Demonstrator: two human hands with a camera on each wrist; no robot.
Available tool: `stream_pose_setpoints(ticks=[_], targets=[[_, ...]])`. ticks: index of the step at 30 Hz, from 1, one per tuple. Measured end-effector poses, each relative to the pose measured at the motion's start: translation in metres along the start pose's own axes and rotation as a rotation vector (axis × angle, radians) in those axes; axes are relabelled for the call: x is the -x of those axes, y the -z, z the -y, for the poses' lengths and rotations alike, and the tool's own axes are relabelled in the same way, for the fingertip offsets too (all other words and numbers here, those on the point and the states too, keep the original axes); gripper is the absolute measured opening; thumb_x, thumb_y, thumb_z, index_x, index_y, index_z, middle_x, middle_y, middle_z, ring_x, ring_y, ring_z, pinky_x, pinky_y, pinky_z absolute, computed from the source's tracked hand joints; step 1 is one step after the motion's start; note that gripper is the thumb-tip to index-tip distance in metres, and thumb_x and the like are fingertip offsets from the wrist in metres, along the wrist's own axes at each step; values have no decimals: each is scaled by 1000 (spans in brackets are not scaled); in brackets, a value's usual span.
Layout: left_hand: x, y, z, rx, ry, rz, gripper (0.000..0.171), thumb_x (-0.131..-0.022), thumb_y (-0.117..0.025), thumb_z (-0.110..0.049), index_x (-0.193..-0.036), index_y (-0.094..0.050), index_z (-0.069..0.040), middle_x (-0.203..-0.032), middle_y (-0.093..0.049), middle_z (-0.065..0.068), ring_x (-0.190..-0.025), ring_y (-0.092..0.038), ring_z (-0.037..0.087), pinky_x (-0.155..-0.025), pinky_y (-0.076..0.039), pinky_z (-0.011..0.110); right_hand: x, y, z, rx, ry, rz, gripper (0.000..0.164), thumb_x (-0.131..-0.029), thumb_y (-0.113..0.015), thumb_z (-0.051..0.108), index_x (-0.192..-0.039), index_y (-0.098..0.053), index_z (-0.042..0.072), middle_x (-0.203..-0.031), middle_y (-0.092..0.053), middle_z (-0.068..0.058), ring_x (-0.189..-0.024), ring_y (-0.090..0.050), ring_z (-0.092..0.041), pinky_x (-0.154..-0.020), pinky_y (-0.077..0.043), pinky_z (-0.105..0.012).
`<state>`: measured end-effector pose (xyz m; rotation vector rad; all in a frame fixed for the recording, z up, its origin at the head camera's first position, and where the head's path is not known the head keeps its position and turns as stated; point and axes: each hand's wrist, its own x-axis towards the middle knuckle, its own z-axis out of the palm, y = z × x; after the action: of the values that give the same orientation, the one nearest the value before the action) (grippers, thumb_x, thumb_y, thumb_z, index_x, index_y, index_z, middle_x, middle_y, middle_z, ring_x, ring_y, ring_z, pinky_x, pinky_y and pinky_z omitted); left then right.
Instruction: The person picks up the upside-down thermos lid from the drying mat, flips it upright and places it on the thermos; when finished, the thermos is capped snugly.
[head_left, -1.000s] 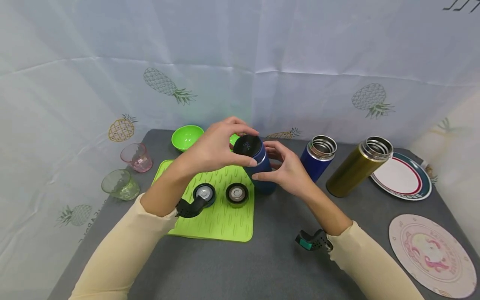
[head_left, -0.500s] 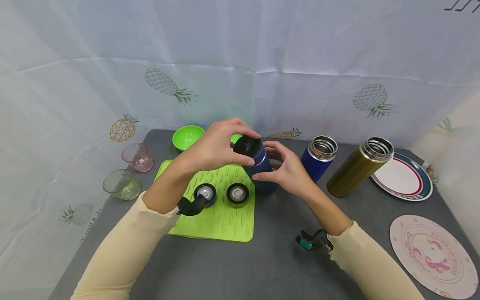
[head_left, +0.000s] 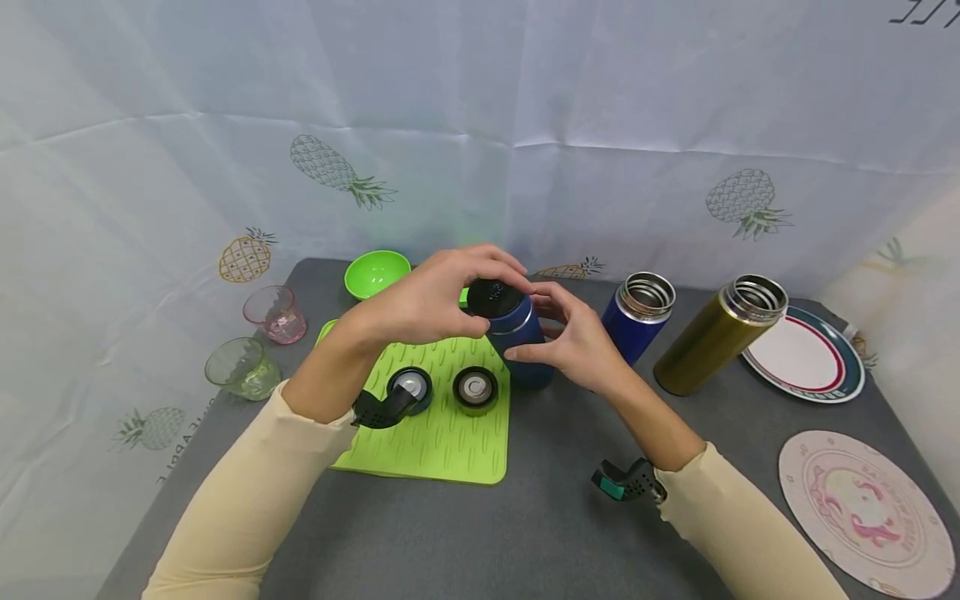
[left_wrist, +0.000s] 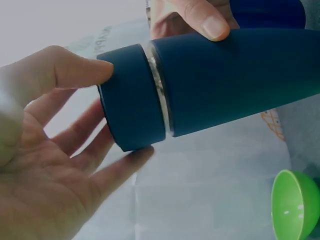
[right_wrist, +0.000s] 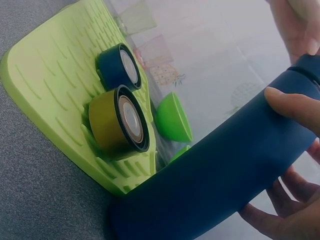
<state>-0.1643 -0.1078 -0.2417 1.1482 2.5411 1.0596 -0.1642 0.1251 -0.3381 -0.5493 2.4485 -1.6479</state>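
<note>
A dark blue thermos bottle stands on the table by the mat's right edge, with a blue, black-topped lid on its mouth. My left hand holds the lid from above, thumb on the near side and fingers round the far side. A thin silver band shows between lid and body in the left wrist view. My right hand grips the bottle's upper body, thumb in front and fingers behind. Two loose lids, one blue and one olive, lie upside down on the green mat.
Right of the hands stand a lidless blue bottle and a lidless gold bottle. Beyond are a rimmed plate and a pink round mat. Two glasses, pink and green, and a green bowl are left.
My left hand has turned about the lid: its thumb has shifted left along the near side and its fingertips right along the far side. The right hand keeps its grip.
</note>
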Motion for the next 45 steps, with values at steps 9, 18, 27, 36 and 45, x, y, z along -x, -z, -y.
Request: stream_pose_setpoints(ticks=[9, 18, 27, 36, 45], targets=[[1, -5, -17, -159, 240, -89, 62, -86, -81, -35, -142, -59, -20, -141, -53, 6, -128, -53, 27, -106, -46, 48, -1, -1, 1, 2, 26, 2, 80, -75, -91, 15, -144, -51, 20, -139, -60, -9, -133, -59, -27, -113, -48, -52], [-2, -4, -8, -68, 231, -126, 53, -80, -87, -29, -130, -70, -17, -125, -62, 3, -118, -55, 22, -96, -51, 41, -1, -2, 1, 4, 19, 4, 79, -75, -91, 15, -144, -52, 21, -139, -60, -7, -133, -58, -25, -113, -48, -50], [-4, 3, 15, 214, 98, -3, 53, -80, -83, -7, -131, -69, -10, -133, -57, 5, -128, -50, 19, -108, -43, 47, -2, -2, 0, 1, 9, 12, 82, -75, -92, 17, -145, -50, 20, -142, -59, -7, -135, -58, -25, -114, -47, -51], [-1, 3, 10, 173, 146, -22, 60, -79, -84, -14, -136, -65, -15, -139, -55, 4, -134, -47, 20, -111, -42, 50, -2, -3, 0, 0, 15, 17, 80, -75, -91, 17, -144, -51, 21, -140, -60, -7, -134, -58, -25, -114, -47, -51], [0, -7, -14, -74, 347, -178, 54, -79, -87, -36, -128, -70, -20, -125, -57, 4, -118, -53, 24, -98, -47, 42, -3, -3, 1, 12, 33, 15, 79, -75, -92, 17, -142, -52, 22, -137, -61, -7, -132, -59, -24, -113, -47, -51]])
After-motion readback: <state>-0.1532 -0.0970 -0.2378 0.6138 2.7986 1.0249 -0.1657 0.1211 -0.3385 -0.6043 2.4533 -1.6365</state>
